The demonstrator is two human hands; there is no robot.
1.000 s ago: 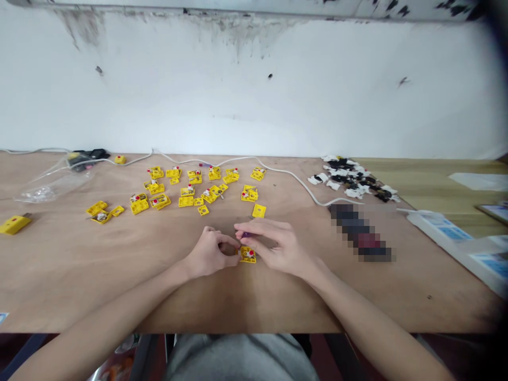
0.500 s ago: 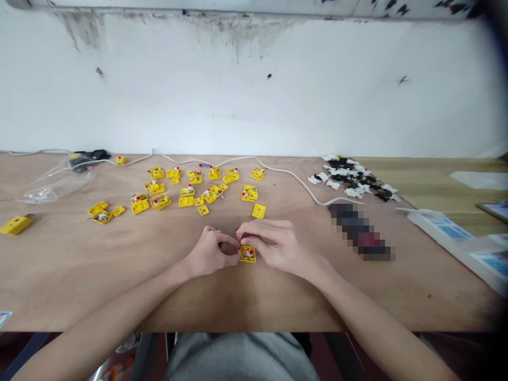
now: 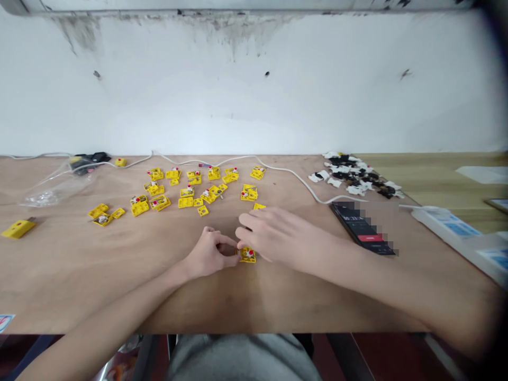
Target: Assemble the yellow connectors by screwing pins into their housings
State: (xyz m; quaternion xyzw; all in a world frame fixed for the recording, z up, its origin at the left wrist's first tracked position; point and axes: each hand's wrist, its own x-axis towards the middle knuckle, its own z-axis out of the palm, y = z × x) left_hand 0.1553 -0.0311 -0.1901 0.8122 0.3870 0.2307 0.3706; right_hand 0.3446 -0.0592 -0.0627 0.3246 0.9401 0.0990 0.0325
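In the middle of the table's near half lies a small open yellow plastic case (image 3: 248,259) with a white part and a red button inside. My left hand (image 3: 208,250) pinches its left edge between thumb and index finger. Over the case's upper right bends my right hand (image 3: 270,233), its fingers curled down and partly hiding it. Whatever sits between the right fingertips is covered. Just behind that hand, part of a flat yellow cover (image 3: 259,206) shows.
Several opened yellow cases (image 3: 160,202) lie spread across the table's back. Black-and-white pieces (image 3: 353,174) form a pile at the back right. A phone (image 3: 361,230) and a white power strip (image 3: 456,238) lie to the right; a white cable (image 3: 291,172) crosses behind. A yellow block (image 3: 19,228) sits far left.
My right forearm has swung outward and up, and the right hand has rolled over, covering the purple-handled tool seen in its fingers before. My left hand and the case have stayed put.
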